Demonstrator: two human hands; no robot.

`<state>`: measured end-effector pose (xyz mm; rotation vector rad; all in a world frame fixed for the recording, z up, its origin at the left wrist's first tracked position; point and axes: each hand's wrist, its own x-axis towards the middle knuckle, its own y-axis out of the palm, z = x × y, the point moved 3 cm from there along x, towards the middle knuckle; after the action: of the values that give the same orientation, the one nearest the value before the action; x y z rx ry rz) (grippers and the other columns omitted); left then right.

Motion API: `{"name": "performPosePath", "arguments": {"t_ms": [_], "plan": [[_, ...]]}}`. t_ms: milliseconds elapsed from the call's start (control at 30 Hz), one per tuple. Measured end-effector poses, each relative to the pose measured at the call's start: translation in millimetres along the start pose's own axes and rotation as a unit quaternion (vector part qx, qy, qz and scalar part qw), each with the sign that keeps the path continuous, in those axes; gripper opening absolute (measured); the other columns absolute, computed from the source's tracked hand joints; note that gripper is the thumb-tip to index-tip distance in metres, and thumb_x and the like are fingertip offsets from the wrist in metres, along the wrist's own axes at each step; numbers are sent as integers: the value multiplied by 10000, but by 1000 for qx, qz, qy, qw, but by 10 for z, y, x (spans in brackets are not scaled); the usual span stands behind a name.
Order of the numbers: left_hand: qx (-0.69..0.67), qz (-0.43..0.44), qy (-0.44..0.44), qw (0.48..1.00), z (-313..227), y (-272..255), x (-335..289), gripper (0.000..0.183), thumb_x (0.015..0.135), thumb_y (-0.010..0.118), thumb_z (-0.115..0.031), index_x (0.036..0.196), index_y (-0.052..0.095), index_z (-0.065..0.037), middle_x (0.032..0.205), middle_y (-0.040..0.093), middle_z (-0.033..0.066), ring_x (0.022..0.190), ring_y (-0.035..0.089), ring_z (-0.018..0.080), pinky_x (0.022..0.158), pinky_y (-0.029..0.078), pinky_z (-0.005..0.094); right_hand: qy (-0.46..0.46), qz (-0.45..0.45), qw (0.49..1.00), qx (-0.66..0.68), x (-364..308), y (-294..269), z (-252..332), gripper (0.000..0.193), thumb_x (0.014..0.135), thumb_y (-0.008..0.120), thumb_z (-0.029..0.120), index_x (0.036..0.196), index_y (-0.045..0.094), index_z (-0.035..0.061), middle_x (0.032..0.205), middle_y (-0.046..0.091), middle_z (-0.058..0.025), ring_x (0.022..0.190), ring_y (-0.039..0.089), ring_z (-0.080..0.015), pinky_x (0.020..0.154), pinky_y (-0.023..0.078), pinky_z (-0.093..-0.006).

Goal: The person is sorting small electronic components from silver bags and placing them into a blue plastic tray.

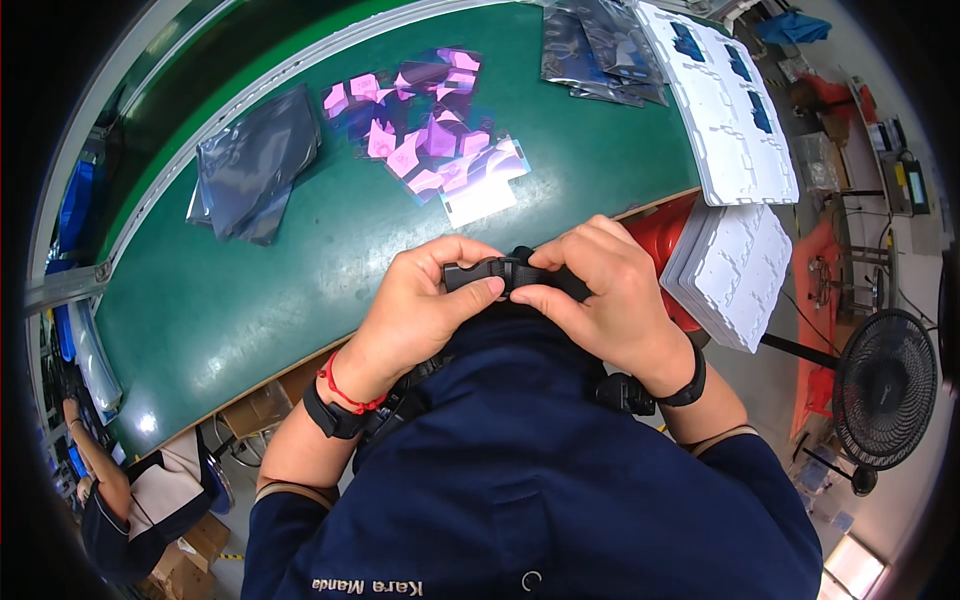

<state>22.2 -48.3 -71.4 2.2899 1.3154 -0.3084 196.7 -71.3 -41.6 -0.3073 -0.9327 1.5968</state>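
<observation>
Both hands meet in front of my body, at the near edge of the green table. Between them is a black strap with a plastic buckle (472, 273). My left hand (415, 305) is closed on the buckle's left end, thumb lying along its lower side. My right hand (615, 290) pinches the black webbing strap (562, 282) just right of the buckle, thumb below and fingers above. Part of the strap is hidden behind the right fingers. Black bands sit on both wrists, and a red cord circles the left one.
On the green table (250, 330) lie shiny purple film pieces (440, 140), dark plastic bags (262, 165) at left and more bags (600, 50) at the back. White trays (740, 110) stack at right, near a black fan (885, 390). Another person (140, 500) is at lower left.
</observation>
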Motion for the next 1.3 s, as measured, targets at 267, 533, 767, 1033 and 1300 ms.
{"name": "performPosePath", "arguments": {"t_ms": [267,533,767,1033,1300], "plan": [[28,31,129,991,95,-9,21,273,839,612,73,1103,566,23,1010,578,45,921,537,83,807,446,216,276,98,921,256,-78,66,-139,166,777,707,114,751,572,22,583,568,-56,519,541,-217,500,425,-318],[120,40,133,983,107,36,34,264,847,594,76,1101,571,8,1007,580,41,945,526,91,824,445,236,200,57,972,110,-38,85,-11,179,784,700,102,728,560,6,583,569,-152,502,572,-287,480,431,-330],[68,-12,179,982,131,-23,50,264,852,580,81,1093,535,-14,1003,552,33,942,518,89,841,439,236,248,92,938,224,-56,91,-97,160,805,699,102,882,603,-1,592,579,-69,490,556,-139,483,419,-284],[329,-81,292,894,0,-14,8,262,780,692,-5,1028,637,-71,1029,522,55,698,515,108,577,442,243,336,149,854,367,-39,160,-161,165,814,702,53,943,622,-11,690,616,-7,528,522,-31,448,408,-179],[520,-95,457,716,-141,115,-38,301,653,749,-20,933,716,-125,974,546,82,680,507,194,558,444,307,304,173,874,337,-35,107,-237,154,784,726,26,885,630,-39,768,663,-55,615,587,-67,540,478,-204]]}}
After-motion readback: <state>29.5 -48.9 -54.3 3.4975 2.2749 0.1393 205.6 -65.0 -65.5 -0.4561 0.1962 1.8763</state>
